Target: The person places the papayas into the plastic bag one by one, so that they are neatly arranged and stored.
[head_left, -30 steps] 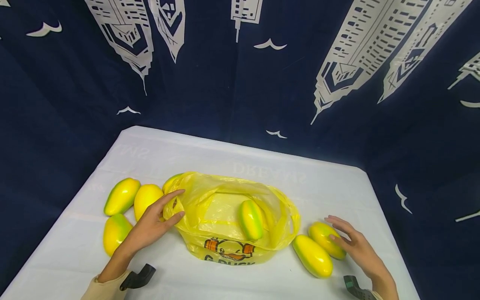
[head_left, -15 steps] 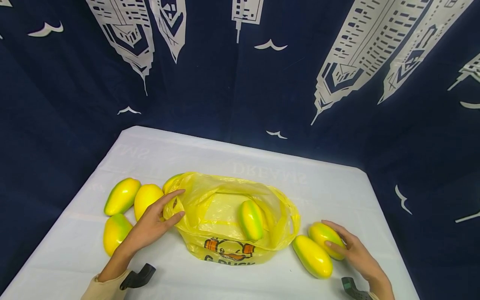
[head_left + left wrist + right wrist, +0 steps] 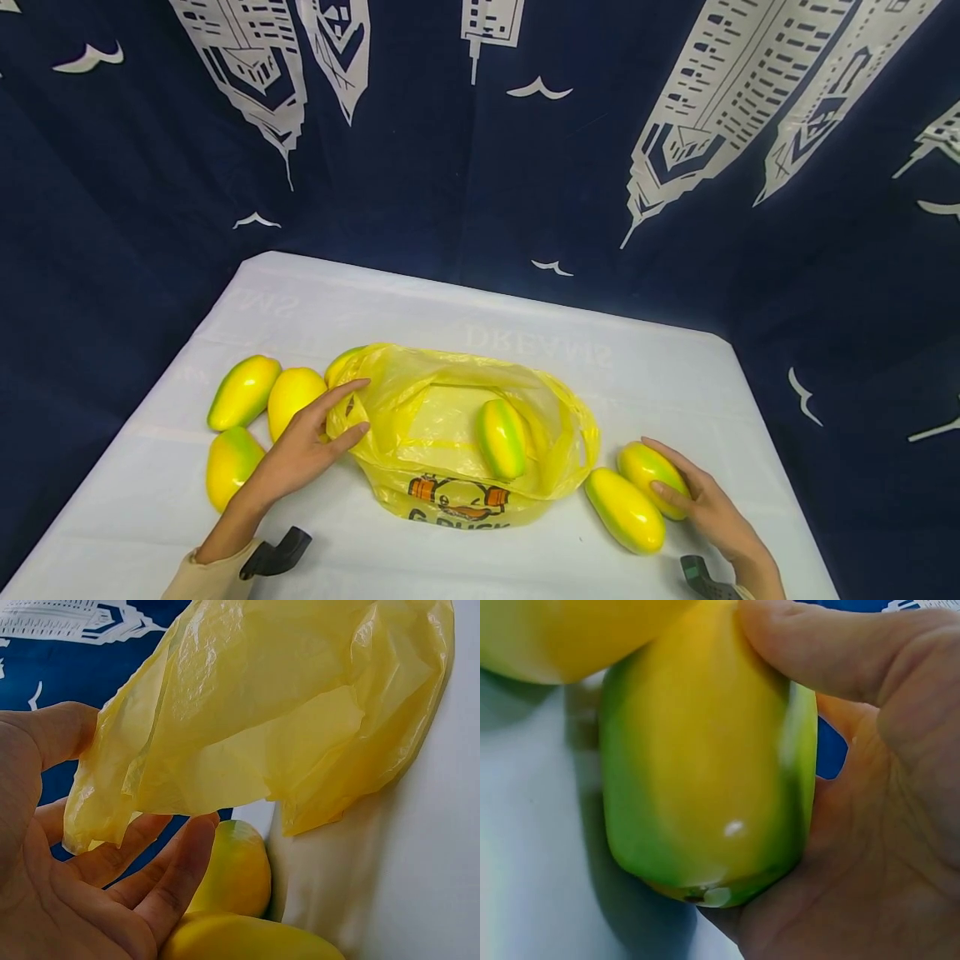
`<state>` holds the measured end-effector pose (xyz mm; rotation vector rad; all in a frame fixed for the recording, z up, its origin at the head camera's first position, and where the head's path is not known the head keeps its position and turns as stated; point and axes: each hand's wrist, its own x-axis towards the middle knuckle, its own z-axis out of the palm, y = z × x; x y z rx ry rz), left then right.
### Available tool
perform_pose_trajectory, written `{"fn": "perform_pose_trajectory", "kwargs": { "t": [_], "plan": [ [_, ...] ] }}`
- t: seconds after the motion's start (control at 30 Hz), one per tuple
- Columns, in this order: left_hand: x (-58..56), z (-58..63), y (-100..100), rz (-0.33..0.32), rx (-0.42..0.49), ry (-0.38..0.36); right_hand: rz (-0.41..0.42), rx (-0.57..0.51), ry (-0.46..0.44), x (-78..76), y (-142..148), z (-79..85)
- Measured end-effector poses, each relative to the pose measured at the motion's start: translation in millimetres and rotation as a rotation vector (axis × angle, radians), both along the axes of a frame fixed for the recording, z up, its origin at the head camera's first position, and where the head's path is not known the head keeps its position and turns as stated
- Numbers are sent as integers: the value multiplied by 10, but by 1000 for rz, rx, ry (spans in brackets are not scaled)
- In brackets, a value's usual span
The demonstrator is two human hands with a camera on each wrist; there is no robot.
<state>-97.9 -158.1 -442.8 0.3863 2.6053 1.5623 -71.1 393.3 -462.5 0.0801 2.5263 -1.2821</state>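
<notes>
A yellow plastic bag (image 3: pixel 465 492) with a printed duck stands with its mouth open, and one mango (image 3: pixel 501 439) lies inside. My left hand (image 3: pixel 303 454) holds the bag's left rim; in the left wrist view its thumb and curled fingers lie about the bag's edge (image 3: pixel 105 780). At the right, my right hand (image 3: pixel 712 504) grips a yellow-green mango (image 3: pixel 651 477) resting on the table. The right wrist view shows the thumb across this mango (image 3: pixel 705 765), while the fingers' far side is hidden. Beside it, touching or nearly so, lies another mango (image 3: pixel 626 512).
Left of the bag are several mangoes: one at the back (image 3: pixel 244 393), one in the middle (image 3: pixel 295 400) and one nearer the front (image 3: pixel 232 468). Another mango (image 3: pixel 343 363) is partly hidden behind the bag. A white cloth (image 3: pixel 420 312) covers the table, and a dark blue curtain (image 3: pixel 420 192) hangs behind.
My right hand has come down and closed round the right-hand mango, with its thumb now on the near side. The left hand and the bag have stayed in place.
</notes>
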Motion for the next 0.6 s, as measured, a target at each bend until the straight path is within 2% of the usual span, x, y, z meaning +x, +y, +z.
{"fn": "perform_pose_trajectory", "kwargs": {
  "t": [0.27, 0.6],
  "plan": [
    [-19, -11, 2, 6, -8, 1, 7, 46, 5, -8, -29, 0],
    [3, 14, 9, 1, -8, 17, 8, 83, 54, -68, -6, 30]
  ]
}}
